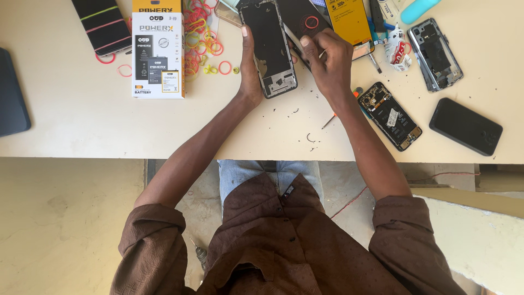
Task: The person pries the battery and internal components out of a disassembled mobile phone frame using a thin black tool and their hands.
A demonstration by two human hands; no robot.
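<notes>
An opened phone frame (270,46) with its dark inside exposed lies tilted on the pale table (82,125). My left hand (249,71) grips its left edge, thumb along the side. My right hand (326,57) is closed on a thin metal tool (293,38) whose tip rests at the frame's right edge. A dark panel with a red ring (305,19) lies just behind my right hand.
A white battery box (158,52) and several coloured rubber bands (199,38) lie at the left. Two opened phones (390,114) (435,53), a black phone (465,125), a yellow pack (349,19) and small dark scraps (311,137) lie at the right. A dark tablet (11,93) sits far left.
</notes>
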